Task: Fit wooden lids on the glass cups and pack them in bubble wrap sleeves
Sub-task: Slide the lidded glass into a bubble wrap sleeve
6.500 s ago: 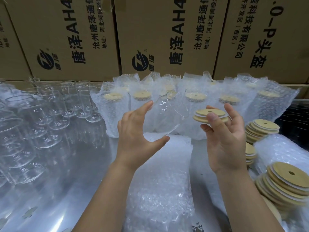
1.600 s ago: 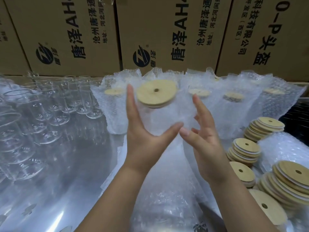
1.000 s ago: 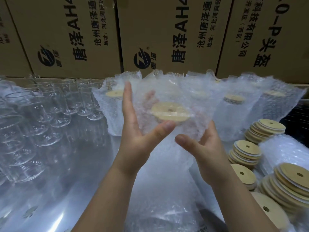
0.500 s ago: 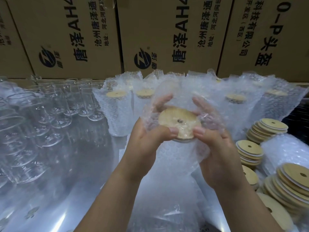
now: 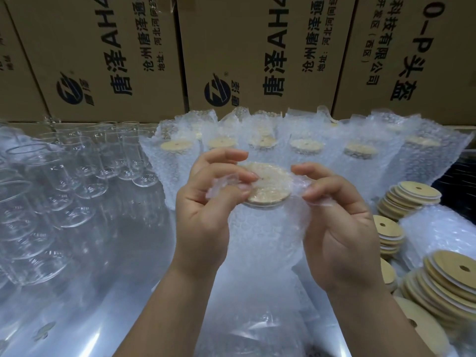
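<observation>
A person's left hand [image 5: 206, 212] and right hand [image 5: 337, 228] hold a clear bubble wrap sleeve [image 5: 262, 243] in the air above the packing table, with a round pale wooden lid [image 5: 268, 185] showing at its top. The glass cup under the lid is veiled by the wrap. The bundle stands close to upright. Its long axis runs from the lid down and away from the person, so the lid's face tips toward them. It sits squarely between the two hands, and neither is clearly nearer.

The left hand's fingers are curled, pinching a loose flap of the sleeve against the lid's left edge. The right hand pinches the sleeve's mouth just beside the lid's right edge, thumb and fingers closed on the film. A layer of wrap appears to lie across the lid already.

The flaps flank the lid on either side, so closing the mouth looks like a fold inward from both hands. Straight ahead, beyond the hands, stands a row of packed cups in sleeves [image 5: 306, 150], with bare glass cups [image 5: 90, 173] to the left and stacks of spare wooden lids [image 5: 409, 199] to the right.
</observation>
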